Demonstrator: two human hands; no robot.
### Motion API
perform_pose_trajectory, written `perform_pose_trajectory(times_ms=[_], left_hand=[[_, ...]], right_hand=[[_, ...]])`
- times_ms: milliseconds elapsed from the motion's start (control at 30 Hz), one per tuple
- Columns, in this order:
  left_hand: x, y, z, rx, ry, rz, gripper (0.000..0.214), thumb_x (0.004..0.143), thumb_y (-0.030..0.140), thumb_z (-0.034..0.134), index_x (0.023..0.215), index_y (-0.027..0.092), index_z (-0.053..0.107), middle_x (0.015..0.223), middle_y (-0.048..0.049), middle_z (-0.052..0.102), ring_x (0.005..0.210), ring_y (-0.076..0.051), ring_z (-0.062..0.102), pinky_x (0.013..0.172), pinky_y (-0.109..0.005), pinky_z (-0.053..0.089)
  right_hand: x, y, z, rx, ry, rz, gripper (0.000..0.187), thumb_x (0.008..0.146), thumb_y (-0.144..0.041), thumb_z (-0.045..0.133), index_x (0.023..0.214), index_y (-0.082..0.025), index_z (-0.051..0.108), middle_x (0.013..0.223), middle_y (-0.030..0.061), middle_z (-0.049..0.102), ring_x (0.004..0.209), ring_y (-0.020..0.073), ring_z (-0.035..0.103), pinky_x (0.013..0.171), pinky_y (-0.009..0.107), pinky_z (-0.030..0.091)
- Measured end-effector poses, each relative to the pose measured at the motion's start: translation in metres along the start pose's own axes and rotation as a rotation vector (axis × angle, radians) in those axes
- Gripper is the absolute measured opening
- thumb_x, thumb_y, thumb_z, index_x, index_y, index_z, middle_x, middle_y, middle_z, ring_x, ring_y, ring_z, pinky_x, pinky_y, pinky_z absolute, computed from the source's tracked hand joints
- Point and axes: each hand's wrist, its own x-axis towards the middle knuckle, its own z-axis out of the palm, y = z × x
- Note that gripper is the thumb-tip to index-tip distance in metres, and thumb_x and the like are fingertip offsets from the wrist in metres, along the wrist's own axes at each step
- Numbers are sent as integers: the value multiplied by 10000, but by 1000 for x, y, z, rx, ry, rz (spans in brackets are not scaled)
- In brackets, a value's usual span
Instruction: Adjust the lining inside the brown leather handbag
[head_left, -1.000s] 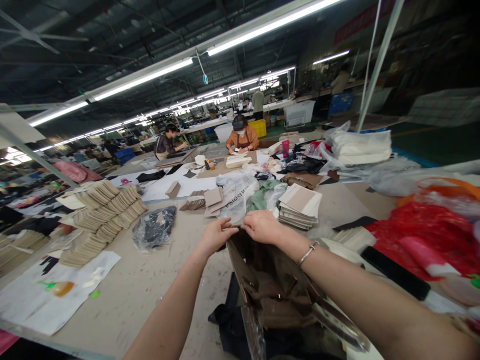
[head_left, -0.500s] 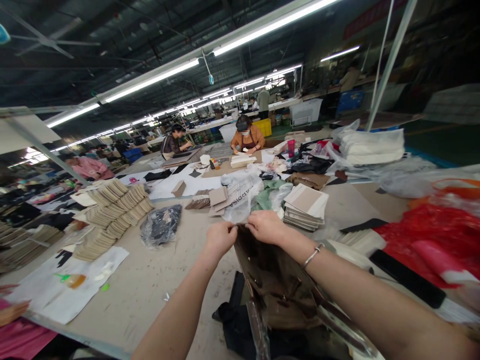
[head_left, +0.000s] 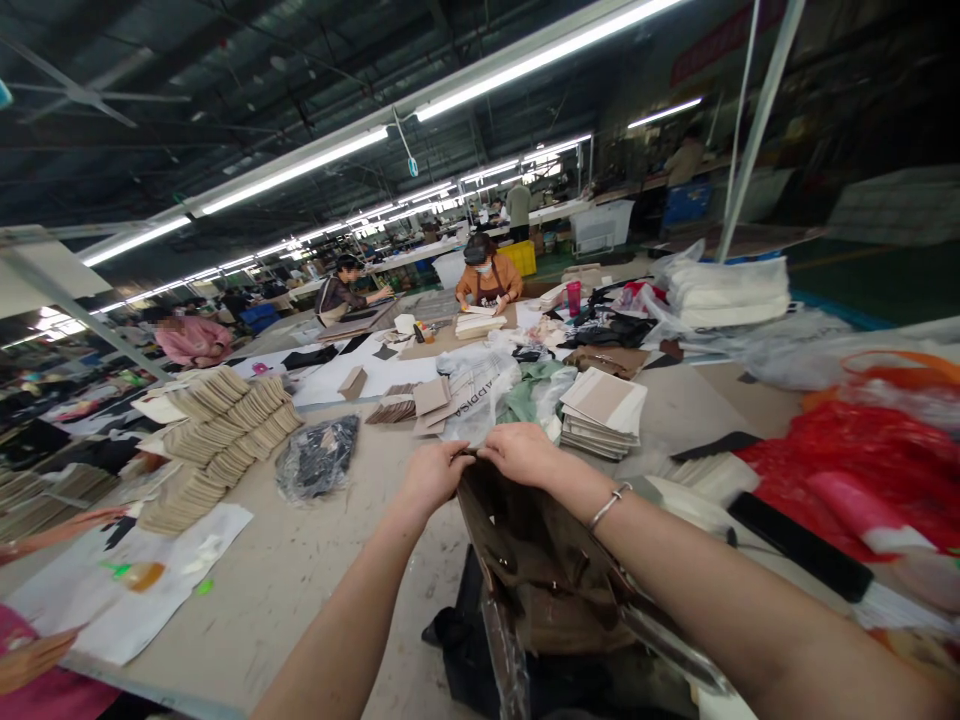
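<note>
View from the head, looking forward over a long work surface point(head_left: 300, 570). The left hand point(head_left: 433, 478) and the right hand point(head_left: 525, 455) meet at the far upper edge of a brown bag point(head_left: 540, 560), which stands on the surface directly in front of the person, between the two forearms. Each grip is pressed together, pinching that edge, and the two hands are nearly touching. A thin bracelet point(head_left: 609, 505) sits on the right wrist. Clear film point(head_left: 502, 650) hangs against the near side of the bag, with dark cloth point(head_left: 457, 640) lying beneath it.

Beyond the hands lie a printed plastic bag point(head_left: 472, 385) and, to its right, a stack of grey cards point(head_left: 600, 412). To the left of the hands is a dark bundle point(head_left: 315, 455) wrapped in clear plastic; further left, fanned rows of card pieces point(head_left: 225, 425) and a white sheet point(head_left: 135, 590). To the right, a flat black bar point(head_left: 795, 545) rests beside red plastic point(head_left: 847, 470). At the far end of the surface a person in an orange top point(head_left: 487, 280) works over a pile of boards.
</note>
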Motion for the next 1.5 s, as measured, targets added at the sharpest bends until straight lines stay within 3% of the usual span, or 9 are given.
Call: perform_pose_trajectory(times_ms=[233, 500, 733, 867, 967, 1067, 1267, 1400, 1500], left_hand=[[3, 9, 8, 175, 38, -68, 292, 824, 344, 432, 844, 202, 687, 852, -90, 692, 816, -215, 608, 731, -285, 414], [4, 13, 4, 194, 19, -77, 308, 825, 356, 427, 868, 189, 682, 864, -110, 689, 859, -241, 611, 764, -314, 425], [3, 24, -2, -36, -20, 225, 602, 696, 325, 625, 1266, 225, 461, 1267, -73, 528, 1146, -244, 485, 963, -307, 346], [16, 39, 8, 84, -136, 286, 247, 733, 281, 566, 950, 220, 666, 958, -66, 682, 929, -231, 596, 830, -296, 414], [21, 38, 14, 104, -149, 293, 180, 750, 287, 537, 803, 218, 695, 809, -56, 695, 800, -214, 615, 729, -273, 426], [13, 30, 10, 14, -80, 269, 179, 753, 290, 533, 776, 220, 697, 793, -31, 695, 774, -190, 605, 709, -252, 420], [-23, 15, -36, -461, 314, 36, 202, 753, 248, 501, 786, 193, 692, 808, 11, 691, 787, -150, 589, 738, -223, 434], [-38, 17, -67, -925, 559, -55, 234, 735, 278, 513, 822, 147, 686, 750, -2, 670, 709, -134, 580, 633, -213, 443], [-39, 22, -72, -1252, 663, -43, 232, 671, 303, 599, 792, 123, 682, 701, -10, 655, 673, -123, 582, 587, -199, 437]], right_hand=[[-16, 42, -13, 828, -109, 256, 737, 831, -670, 146, 1098, -146, 590, 898, 99, 685, 703, 172, 622, 624, 269, 458], [-32, 21, -16, -31, 4, 105, 410, 845, -464, 396, 825, -182, 693, 812, 101, 691, 783, 218, 617, 680, 278, 420], [-30, 12, -13, -171, 19, 100, 351, 863, -348, 372, 845, -180, 679, 849, 117, 683, 805, 229, 615, 686, 297, 425], [-32, 19, -9, 99, -1, 158, 463, 861, -495, 344, 778, -193, 684, 788, 88, 683, 793, 221, 611, 686, 296, 433], [-44, 34, -3, 693, -76, 235, 579, 849, -595, 279, 973, -167, 648, 831, 84, 676, 750, 191, 619, 676, 288, 467], [-68, 59, 6, 1215, 62, 368, 583, 844, -583, 326, 1214, -165, 496, 950, 98, 651, 759, 168, 627, 708, 294, 495], [-136, 90, 50, 1507, 319, 682, 495, 780, -541, 482, 1136, -203, 541, 962, 110, 652, 870, 223, 628, 802, 341, 512], [-160, 84, 99, 1605, 183, 781, 655, 719, -594, 509, 1231, -189, 453, 1112, 126, 615, 1093, 273, 531, 880, 377, 491], [-152, 80, 140, 1699, -20, 679, 821, 681, -667, 471, 1346, -218, 298, 1243, 106, 539, 1169, 273, 460, 907, 384, 472]])
